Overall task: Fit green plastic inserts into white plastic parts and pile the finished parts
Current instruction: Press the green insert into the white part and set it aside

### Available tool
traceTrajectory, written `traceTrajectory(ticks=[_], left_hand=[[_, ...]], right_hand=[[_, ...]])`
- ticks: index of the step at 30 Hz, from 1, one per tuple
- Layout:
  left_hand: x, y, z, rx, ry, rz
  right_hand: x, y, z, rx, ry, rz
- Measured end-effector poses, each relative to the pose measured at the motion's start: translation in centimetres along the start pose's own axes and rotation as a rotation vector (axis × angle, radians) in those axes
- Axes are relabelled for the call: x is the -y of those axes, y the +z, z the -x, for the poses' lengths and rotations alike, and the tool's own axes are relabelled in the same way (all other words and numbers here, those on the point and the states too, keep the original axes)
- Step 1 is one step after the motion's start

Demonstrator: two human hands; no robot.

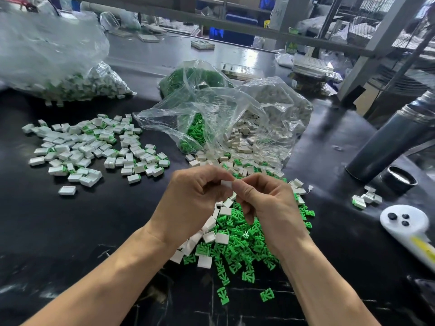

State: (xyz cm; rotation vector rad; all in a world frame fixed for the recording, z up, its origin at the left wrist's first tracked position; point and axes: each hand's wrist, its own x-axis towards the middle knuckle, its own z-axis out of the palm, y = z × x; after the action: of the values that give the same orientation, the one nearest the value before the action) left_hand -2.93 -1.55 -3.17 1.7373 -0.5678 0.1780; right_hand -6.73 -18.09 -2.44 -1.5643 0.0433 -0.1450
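Observation:
My left hand (pixel 188 198) and my right hand (pixel 266 203) meet above the table, both pinching one small white plastic part (pixel 226 184) between fingertips. Whether a green insert sits in it is hidden by my fingers. Directly below my hands lies a loose heap of green inserts (pixel 244 241) mixed with white parts (pixel 222 238). To the left spreads a pile of finished white parts with green showing (pixel 94 147).
An open clear bag (pixel 226 118) spills green inserts and white parts behind my hands. A larger bag of finished parts (pixel 70 81) lies back left. A dark cylinder (pixel 388 142), a black cap (pixel 400 180) and a white tool (pixel 404 222) sit at right.

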Motion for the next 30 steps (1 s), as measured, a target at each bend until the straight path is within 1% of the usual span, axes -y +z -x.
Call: traceTrajectory(ticks=[4,8,12,15,18,23,27,30], left_hand=[[0.3,0.2,0.2,-0.048,0.004,-0.09],[0.1,0.6,0.3,-0.075,-0.081,-0.111],[-0.2,0.6,0.2,-0.04,-0.153,-0.015],[-0.5,0.5,0.1,-0.037,-0.207,0.107],[-0.6,0.3,-0.1,-0.043,-0.242,0.171],[-0.5,0.3,-0.1,-0.079,-0.27,0.237],[-0.6,0.4,-0.1,-0.067,-0.25,0.269],[-0.8,0.5,-0.1,-0.032,-0.21,0.271]], right_hand=[[-0.3,0.7,0.0,-0.052,0.056,-0.065],[-0.1,0.5,-0.1,-0.046,0.039,-0.032],[-0.2,0.2,-0.3,-0.093,-0.067,0.129],[-0.4,0.4,-0.3,-0.094,-0.087,0.188],[-0.2,0.5,-0.2,-0.124,-0.078,0.174],[0.1,0.2,-0.2,-0.189,-0.002,0.126],[0.5,0.4,0.2,-0.153,-0.046,0.15],[0.7,0.8,0.3,-0.067,-0.044,0.062]])
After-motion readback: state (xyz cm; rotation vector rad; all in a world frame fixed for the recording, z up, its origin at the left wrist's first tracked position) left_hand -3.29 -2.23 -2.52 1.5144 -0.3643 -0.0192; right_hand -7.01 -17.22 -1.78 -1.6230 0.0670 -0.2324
